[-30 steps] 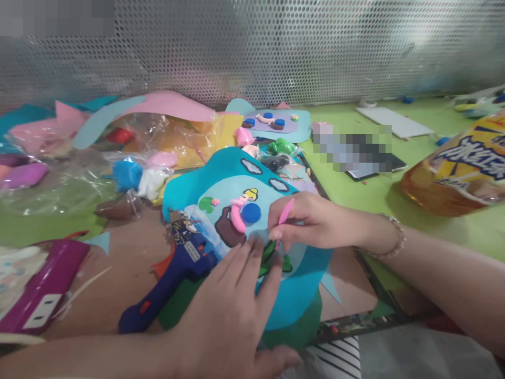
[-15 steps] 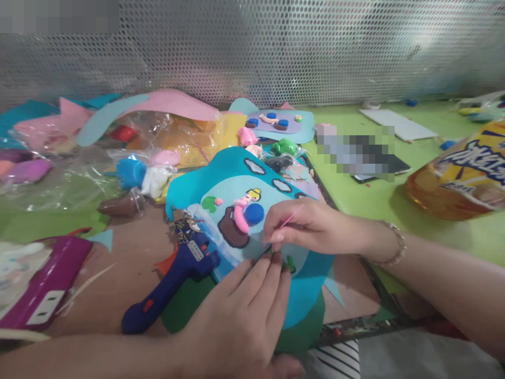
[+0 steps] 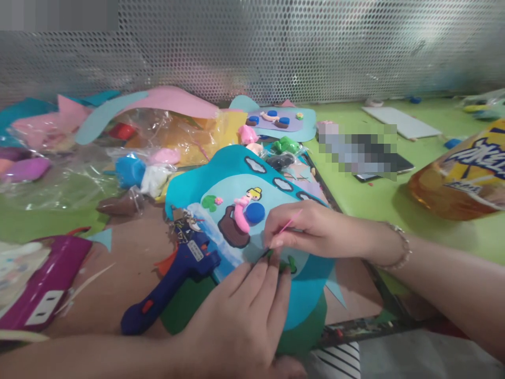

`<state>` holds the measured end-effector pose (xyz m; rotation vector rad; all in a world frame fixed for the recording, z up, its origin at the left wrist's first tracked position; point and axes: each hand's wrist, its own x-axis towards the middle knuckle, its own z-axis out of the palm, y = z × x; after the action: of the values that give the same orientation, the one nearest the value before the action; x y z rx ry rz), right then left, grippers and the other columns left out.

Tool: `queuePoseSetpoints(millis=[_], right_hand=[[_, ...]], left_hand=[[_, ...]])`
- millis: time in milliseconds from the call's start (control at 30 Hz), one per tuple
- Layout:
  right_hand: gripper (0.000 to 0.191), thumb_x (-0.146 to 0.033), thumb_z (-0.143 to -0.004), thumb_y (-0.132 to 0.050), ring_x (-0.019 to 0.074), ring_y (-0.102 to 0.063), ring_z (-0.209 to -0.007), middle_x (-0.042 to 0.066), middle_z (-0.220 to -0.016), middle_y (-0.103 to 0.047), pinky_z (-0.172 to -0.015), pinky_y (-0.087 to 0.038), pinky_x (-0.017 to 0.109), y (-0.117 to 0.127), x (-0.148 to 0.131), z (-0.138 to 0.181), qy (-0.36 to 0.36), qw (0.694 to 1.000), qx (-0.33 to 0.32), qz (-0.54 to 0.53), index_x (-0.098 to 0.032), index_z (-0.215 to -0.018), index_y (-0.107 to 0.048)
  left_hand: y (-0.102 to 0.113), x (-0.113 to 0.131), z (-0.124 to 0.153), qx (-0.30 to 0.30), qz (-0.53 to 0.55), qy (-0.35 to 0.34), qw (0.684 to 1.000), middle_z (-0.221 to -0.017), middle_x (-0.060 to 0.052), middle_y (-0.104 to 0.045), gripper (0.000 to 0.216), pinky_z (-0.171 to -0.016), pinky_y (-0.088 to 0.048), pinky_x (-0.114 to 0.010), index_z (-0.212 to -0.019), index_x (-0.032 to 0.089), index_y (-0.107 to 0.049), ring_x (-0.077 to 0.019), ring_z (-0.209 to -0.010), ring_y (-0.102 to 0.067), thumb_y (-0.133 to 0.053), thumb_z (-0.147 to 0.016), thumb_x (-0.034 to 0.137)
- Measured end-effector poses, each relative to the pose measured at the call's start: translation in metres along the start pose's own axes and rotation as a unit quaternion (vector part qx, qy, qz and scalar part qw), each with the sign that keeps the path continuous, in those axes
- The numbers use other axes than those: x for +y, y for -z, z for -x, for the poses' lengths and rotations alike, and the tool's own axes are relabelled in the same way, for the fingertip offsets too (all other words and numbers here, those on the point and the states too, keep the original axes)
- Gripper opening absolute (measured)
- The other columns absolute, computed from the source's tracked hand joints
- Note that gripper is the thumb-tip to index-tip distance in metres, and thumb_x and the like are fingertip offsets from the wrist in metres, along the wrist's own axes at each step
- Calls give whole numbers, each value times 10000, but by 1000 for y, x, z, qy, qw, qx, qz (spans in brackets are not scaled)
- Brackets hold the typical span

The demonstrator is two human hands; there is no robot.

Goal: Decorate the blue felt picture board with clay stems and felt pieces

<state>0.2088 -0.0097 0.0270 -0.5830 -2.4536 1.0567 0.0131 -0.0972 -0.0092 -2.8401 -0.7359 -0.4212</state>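
My right hand (image 3: 302,229) pinches a thin pink stick (image 3: 291,220), its lower end down at the picture's surface by my left fingertips. My left hand (image 3: 242,310) lies flat across the lower part of the blue paper picture (image 3: 205,163), fingers stretched out. Green clay pieces (image 3: 292,265) sit under and beside those fingertips, partly hidden. Higher on the picture are a pink clay figure (image 3: 240,215) with yellow hair, a blue round clay piece (image 3: 254,212), a brown clay shape (image 3: 231,231) and a green clay piece with a pink flower (image 3: 210,202).
A dark blue tool shaped like a glue gun (image 3: 158,297) lies left of the picture. Bagged clay (image 3: 130,171) and paper sheets fill the back left. A second clay picture (image 3: 303,126) is behind. A drink bottle (image 3: 453,184) and a phone (image 3: 398,164) are right.
The pink stick and my right hand have shifted very slightly, and a little more green clay shows near my left fingertips. The view has moved a little. My left hand stays in place.
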Motion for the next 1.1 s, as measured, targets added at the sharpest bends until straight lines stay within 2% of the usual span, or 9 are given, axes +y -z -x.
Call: queuePoseSetpoints(millis=[233,500,633,767,833,900,1000,1033,1100], right_hand=[[170,-234,-919,-470,91,-595,-691,42,-790,-600,-639,-470,186,1,-1,0,-6,1000,-9,1,-123,-830,-561],[156,-210,-916,-465,102,-548,-716,41,-787,-596,-681,-454,206,3,-4,1,24,999,-16,24,-133,-814,-555],[149,-221,-918,-463,112,-557,-760,57,-841,-604,-713,-459,221,2,-3,1,8,1000,-13,23,-129,-857,-564],[179,-230,-918,-465,105,-563,-713,49,-780,-596,-667,-461,207,2,-2,1,9,1000,-20,19,-120,-823,-568],[181,-243,-920,-463,95,-581,-693,52,-812,-604,-647,-469,200,1,-1,2,-1,1000,-2,1,-116,-852,-573],[193,-274,-912,-487,86,-592,-638,26,-784,-609,-605,-476,194,0,1,3,-20,998,53,-27,-125,-1010,-561],[452,-297,-878,-552,83,-552,-506,-58,-601,-557,-513,-460,191,0,3,4,-64,985,147,-66,-177,-1289,-409],[467,-294,-873,-560,80,-528,-471,-74,-555,-529,-485,-449,188,0,3,4,-78,980,164,-75,-189,-1301,-405],[305,-290,-888,-530,68,-508,-448,-63,-553,-530,-456,-440,181,0,3,3,-102,974,174,-101,-186,-1174,-532]], left_hand=[[0,1,-1,-23,1,12,1000,-1131,-178,-615,655,-941,-322,-378,-1198,43,-545,-282,-1046,-533,-281,-908,568],[1,0,1,-31,6,6,999,-1171,-195,-591,678,-942,-328,-385,-1225,33,-520,-295,-1074,-516,-312,-890,584],[0,0,0,-16,9,4,1000,-1143,-187,-611,655,-937,-327,-381,-1194,36,-548,-292,-1042,-539,-309,-897,569],[0,0,1,-15,6,2,1000,-1152,-180,-610,654,-943,-323,-382,-1195,44,-549,-289,-1049,-540,-297,-902,572],[1,0,1,-23,7,9,1000,-1145,-177,-613,661,-949,-319,-383,-1202,43,-543,-286,-1055,-536,-289,-903,575],[1,1,1,-30,4,10,999,-1155,-179,-608,664,-960,-312,-385,-1213,43,-536,-288,-1076,-525,-292,-903,578],[2,1,1,-27,-8,3,1000,-1196,-185,-585,662,-969,-307,-382,-1211,52,-541,-293,-1110,-509,-293,-903,582],[1,1,1,-25,-12,4,1000,-1207,-188,-579,662,-967,-310,-381,-1207,54,-545,-294,-1115,-508,-286,-905,583],[1,1,1,-20,-16,3,1000,-1219,-196,-569,668,-960,-317,-380,-1199,54,-552,-298,-1120,-509,-263,-911,583]])
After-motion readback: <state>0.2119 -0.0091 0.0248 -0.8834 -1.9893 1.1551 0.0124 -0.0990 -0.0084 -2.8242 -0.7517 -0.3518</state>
